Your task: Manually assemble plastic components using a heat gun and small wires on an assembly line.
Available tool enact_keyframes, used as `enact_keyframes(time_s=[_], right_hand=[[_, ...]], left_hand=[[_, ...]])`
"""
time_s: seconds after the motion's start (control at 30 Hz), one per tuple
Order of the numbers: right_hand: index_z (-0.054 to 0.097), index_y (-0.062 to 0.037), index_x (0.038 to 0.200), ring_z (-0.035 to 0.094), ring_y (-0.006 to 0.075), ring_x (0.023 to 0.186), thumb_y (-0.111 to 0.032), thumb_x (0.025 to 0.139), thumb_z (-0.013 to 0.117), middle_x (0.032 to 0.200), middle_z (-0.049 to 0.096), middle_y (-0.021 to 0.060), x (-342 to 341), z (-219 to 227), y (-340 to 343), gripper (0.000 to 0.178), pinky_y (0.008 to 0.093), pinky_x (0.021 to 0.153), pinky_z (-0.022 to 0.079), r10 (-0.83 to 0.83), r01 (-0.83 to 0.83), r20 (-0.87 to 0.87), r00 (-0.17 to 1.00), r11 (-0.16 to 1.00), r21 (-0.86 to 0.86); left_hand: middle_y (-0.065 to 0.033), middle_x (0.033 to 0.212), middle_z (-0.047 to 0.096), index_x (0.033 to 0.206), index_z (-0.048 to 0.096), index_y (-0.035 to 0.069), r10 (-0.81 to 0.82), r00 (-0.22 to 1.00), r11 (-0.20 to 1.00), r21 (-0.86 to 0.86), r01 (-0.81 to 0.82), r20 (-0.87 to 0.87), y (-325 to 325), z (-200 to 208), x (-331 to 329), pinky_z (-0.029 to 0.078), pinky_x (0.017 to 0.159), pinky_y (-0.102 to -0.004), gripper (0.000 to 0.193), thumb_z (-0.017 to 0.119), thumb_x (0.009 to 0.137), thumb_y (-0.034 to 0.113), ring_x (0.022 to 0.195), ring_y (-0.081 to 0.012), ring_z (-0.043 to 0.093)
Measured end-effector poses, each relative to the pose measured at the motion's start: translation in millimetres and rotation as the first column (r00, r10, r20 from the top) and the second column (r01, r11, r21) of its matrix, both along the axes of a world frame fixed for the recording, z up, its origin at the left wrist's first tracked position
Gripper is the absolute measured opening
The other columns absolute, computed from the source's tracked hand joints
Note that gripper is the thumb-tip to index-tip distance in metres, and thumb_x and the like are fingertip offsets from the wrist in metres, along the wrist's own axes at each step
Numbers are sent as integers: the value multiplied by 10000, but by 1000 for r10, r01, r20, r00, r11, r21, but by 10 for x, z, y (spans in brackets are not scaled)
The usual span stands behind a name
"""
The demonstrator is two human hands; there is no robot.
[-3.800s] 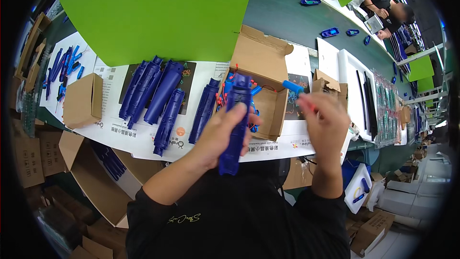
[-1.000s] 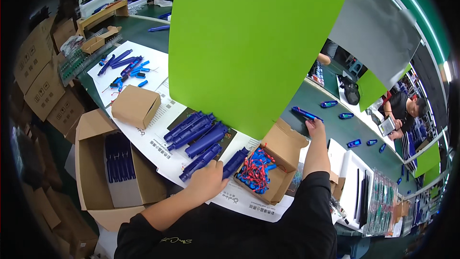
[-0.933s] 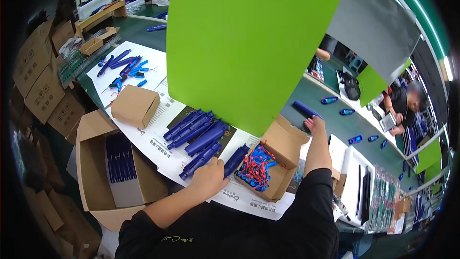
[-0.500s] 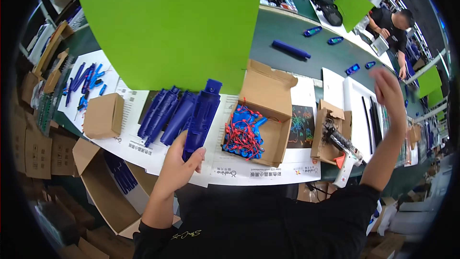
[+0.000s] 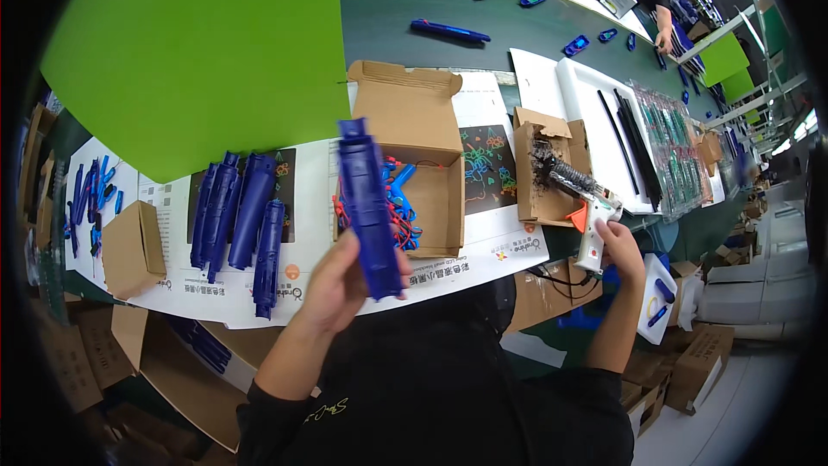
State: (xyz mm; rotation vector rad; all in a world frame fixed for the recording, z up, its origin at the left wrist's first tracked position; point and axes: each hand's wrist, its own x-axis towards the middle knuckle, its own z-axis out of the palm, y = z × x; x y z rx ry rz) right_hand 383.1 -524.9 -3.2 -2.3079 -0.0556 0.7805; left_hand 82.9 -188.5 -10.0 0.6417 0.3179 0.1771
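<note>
Across the upper left of the frame, a green board [image 5: 198, 52]; below centre, an open carton [image 5: 423, 134] of blue parts with red wires; lower left, four blue housings [image 5: 237, 220] unworked on printed sheets. At centre, left hand [image 5: 341, 285], fingers closed round one blue housing [image 5: 366, 203], upright. Right hand [image 5: 617, 242] grips a glue gun [image 5: 591, 224]; gluing judged pending.

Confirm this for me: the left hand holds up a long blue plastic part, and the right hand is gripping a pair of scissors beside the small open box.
Not quite. The left hand does hold up the long blue part, but the right hand grips a white glue gun, not scissors, beside the small open box. The head view shows it.
</note>
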Motion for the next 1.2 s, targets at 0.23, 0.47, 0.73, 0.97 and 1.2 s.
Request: enact_keyframes(time_s=[0.23,0.47,0.73,0.97,1.2], right_hand=[[546,38,969,594,118,687,-104,731,703,817,624,75,-163,132,289,318,256,636,483,-86,-29,363,928,953,300],[524,27,993,585,180,599,-78,705,632,797,589,92,-97,97,411,325,299,533,482,-74,75,-21,997,896,438],[442,70,1149,557,320,1054,-49,712,539,1152,534,284,-449,676,346,463,410,931,428,-264,-76,269,926,569,819],[471,72,1077,583,347,881,-132,625,555,863,556,198,-949,911,990,503,541,935,398,164,-187,130,978,415,890],[512,27,1018,576,349,975,-100,606,567,926,591,218,-1066,841,1319,434,528,976,368,447,-205,-10,895,431,878]], left_hand=[[-144,932,610,1171,449,53,-97,995,995,-28,97,3,-49,-65,20,514,716,-343,428,275,982,395,861,-209,616],[-139,943,608,1140,464,54,-68,997,997,23,69,-19,-54,-43,-16,511,722,-343,409,275,985,383,872,-204,610],[-153,931,598,1193,450,28,-8,1000,998,-64,7,-19,-53,-53,-3,497,707,-353,479,289,971,421,819,-230,594],[-93,931,597,1125,463,70,-121,992,993,-15,120,-38,-119,-69,142,479,752,-306,364,300,989,365,887,-155,589],[-82,888,598,1105,469,68,-77,989,997,3,78,-124,-129,-63,140,484,712,-288,343,302,992,345,862,-151,595]])
